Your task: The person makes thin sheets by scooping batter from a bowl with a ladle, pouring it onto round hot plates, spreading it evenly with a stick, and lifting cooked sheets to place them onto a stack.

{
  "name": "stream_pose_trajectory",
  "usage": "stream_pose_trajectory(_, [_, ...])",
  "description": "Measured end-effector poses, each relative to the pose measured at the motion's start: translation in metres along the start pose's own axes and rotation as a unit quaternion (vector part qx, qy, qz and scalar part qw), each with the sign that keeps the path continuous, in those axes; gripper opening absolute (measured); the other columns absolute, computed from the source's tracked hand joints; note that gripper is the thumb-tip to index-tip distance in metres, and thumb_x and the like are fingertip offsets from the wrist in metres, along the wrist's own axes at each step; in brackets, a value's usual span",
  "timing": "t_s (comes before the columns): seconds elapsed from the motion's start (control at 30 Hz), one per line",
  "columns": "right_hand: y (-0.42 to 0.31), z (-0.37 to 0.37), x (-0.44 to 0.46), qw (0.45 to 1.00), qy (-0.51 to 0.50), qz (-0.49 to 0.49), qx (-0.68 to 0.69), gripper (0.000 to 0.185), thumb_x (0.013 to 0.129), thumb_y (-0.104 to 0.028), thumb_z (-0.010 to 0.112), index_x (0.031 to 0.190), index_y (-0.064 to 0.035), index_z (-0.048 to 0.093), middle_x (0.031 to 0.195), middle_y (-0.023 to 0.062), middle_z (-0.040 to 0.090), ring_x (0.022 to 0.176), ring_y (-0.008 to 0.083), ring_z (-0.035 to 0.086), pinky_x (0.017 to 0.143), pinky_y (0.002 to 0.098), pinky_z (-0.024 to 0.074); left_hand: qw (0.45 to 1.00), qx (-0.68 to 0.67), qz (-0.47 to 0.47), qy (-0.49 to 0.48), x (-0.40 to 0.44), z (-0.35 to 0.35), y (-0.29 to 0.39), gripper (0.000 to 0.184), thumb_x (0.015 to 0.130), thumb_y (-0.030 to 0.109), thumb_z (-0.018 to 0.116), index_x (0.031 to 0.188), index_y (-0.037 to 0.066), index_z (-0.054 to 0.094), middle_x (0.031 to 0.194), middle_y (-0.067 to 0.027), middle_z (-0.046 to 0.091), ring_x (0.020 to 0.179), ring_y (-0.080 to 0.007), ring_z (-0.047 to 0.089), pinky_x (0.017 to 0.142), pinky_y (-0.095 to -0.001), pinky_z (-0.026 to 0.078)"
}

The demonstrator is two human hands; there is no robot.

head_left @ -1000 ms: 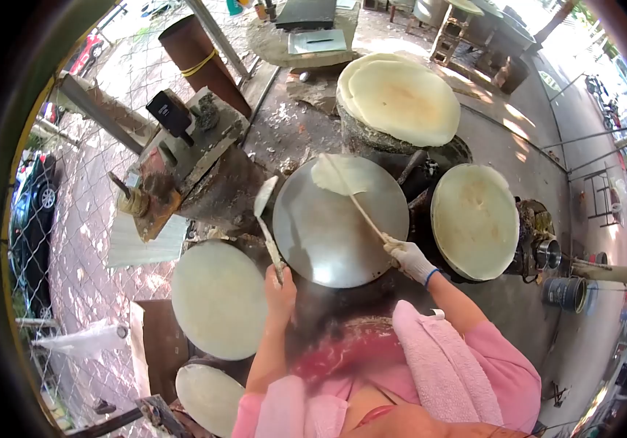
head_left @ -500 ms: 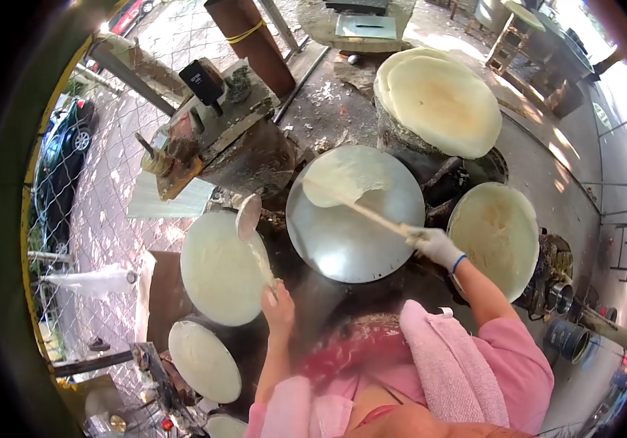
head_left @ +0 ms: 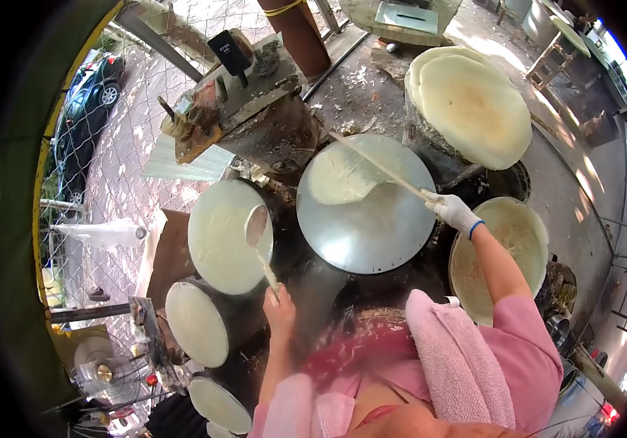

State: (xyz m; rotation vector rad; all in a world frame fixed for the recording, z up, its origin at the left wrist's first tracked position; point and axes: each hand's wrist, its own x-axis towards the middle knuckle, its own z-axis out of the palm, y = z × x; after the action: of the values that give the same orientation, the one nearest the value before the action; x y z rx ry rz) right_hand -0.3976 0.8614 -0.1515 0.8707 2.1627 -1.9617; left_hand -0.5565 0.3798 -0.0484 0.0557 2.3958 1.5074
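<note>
My right hand [head_left: 453,211], in a white glove with a blue cuff edge, grips a long thin stick [head_left: 379,164]. The stick crosses the upper part of a round metal griddle [head_left: 364,237], where pale batter [head_left: 339,175] covers the upper left. Bare, my left hand [head_left: 279,306] is closed on the handle of a ladle [head_left: 256,226]. The ladle's bowl is over the right side of a batter-covered round griddle [head_left: 222,241] at the left. Right of the middle griddle, a pale flatbread [head_left: 510,244] with browned patches lies partly behind my right forearm.
A stack of large flatbreads [head_left: 470,102] stands at the upper right. Two more pale rounds [head_left: 196,325] [head_left: 218,405] lie at the lower left. A phone [head_left: 229,52] stands on a cluttered block [head_left: 269,95] at the upper left. Beyond is a wire fence.
Batter on the middle griddle has spread wider, and the stick has swung across it. The ladle has moved left over the left griddle. The whole view has turned, showing more at the lower left.
</note>
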Motion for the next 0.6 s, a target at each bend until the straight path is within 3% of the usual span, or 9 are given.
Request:
stream_pose_trajectory(0.03, [-0.019,0.002,0.002,0.997,-0.061,0.054,0.002,0.046,0.094,-0.017,0.062,0.138,-0.0055,0.054,0.128,0.0069,0.063,0.102,0.0090,0.060,0.091,0.0242,0.0473,1.000,-0.012,-0.025,0.004,-0.004,0.001,0.004,0.012,0.100,0.018,0.052,0.094,0.008,0.051,0.063,0.0042,0.043,0.043,-0.0044,0.036,0.038,-0.0216,0.029])
stream_pose_trajectory(0.13, [-0.039,0.029,-0.030,0.979,-0.160,0.109,0.055,0.041,0.093,-0.022,0.064,0.134,-0.0160,0.061,0.075,-0.0087,0.055,0.056,0.0063,0.040,0.052,0.0241,0.0369,0.997,-0.023,-0.078,0.014,-0.019,-0.002,0.008,0.014,0.100,0.018,0.052,0.090,0.009,0.049,0.063,0.0041,0.042,0.043,-0.0049,0.036,0.038,-0.0219,0.030])
stream_pose_trajectory(0.23, [-0.069,0.010,-0.046,0.978,-0.158,0.133,0.017,0.041,0.092,-0.019,0.066,0.132,-0.0124,0.062,0.094,-0.0040,0.066,0.063,0.0063,0.047,0.056,0.0241,0.0445,0.997,0.018,-0.075,0.020,-0.022,-0.007,-0.008,0.017,0.098,0.019,0.053,0.090,0.005,0.051,0.065,0.0001,0.047,0.049,-0.0080,0.041,0.044,-0.0258,0.035])
stream_pose_trajectory(0.3, [-0.020,-0.012,-0.007,0.993,-0.098,-0.049,-0.040,0.044,0.092,-0.022,0.064,0.133,-0.0061,0.059,0.106,-0.0020,0.067,0.074,0.0066,0.052,0.067,0.0232,0.0478,0.994,0.067,-0.081,0.008,-0.013,-0.011,-0.008,0.023,0.095,0.020,0.055,0.093,-0.003,0.056,0.071,-0.0074,0.057,0.061,-0.0140,0.052,0.057,-0.0329,0.045])
stream_pose_trajectory(0.37, [-0.064,-0.018,0.004,0.995,-0.051,0.033,-0.077,0.045,0.093,-0.024,0.063,0.132,-0.0032,0.059,0.107,-0.0013,0.069,0.079,0.0087,0.053,0.072,0.0239,0.0471,0.990,0.142,-0.018,0.005,0.007,-0.004,-0.003,0.024,0.095,0.020,0.054,0.094,-0.004,0.056,0.072,-0.0164,0.060,0.065,-0.0260,0.058,0.062,-0.0397,0.046])
stream_pose_trajectory(0.43, [-0.062,-0.003,0.015,0.985,-0.124,-0.060,-0.107,0.044,0.091,-0.024,0.064,0.131,-0.0035,0.060,0.082,-0.0030,0.064,0.069,0.0091,0.049,0.064,0.0258,0.0439,0.974,0.213,0.080,0.008,0.029,0.005,0.001,0.025,0.095,0.020,0.054,0.093,-0.004,0.056,0.074,-0.0214,0.061,0.068,-0.0344,0.061,0.064,-0.0430,0.047])
stream_pose_trajectory(0.5, [-0.066,0.006,-0.006,0.965,-0.225,0.117,-0.061,0.044,0.092,-0.020,0.064,0.134,-0.0072,0.059,0.080,-0.0073,0.059,0.061,0.0056,0.041,0.056,0.0234,0.0392,0.964,0.244,0.105,0.002,0.051,0.015,0.000,0.023,0.096,0.019,0.055,0.088,-0.003,0.051,0.072,-0.0211,0.058,0.067,-0.0378,0.056,0.062,-0.0455,0.044])
stream_pose_trajectory(0.53, [-0.068,0.008,-0.018,0.966,-0.222,0.113,-0.075,0.046,0.089,-0.024,0.067,0.131,-0.0063,0.062,0.087,0.0003,0.067,0.068,0.0089,0.051,0.064,0.0256,0.0464,0.959,0.258,0.118,-0.002,0.063,0.021,-0.002,0.024,0.096,0.018,0.055,0.086,-0.003,0.048,0.070,-0.0210,0.056,0.067,-0.0395,0.054,0.062,-0.0468,0.042])
stream_pose_trajectory(0.6, [-0.071,-0.009,-0.033,0.974,-0.202,0.068,-0.072,0.045,0.090,-0.024,0.066,0.132,-0.0094,0.061,0.084,-0.0029,0.064,0.065,0.0058,0.049,0.062,0.0236,0.0456,0.934,0.313,0.174,-0.013,0.086,0.034,-0.007,0.024,0.096,0.019,0.055,0.088,-0.002,0.048,0.074,-0.0236,0.059,0.071,-0.0432,0.057,0.062,-0.0494,0.044])
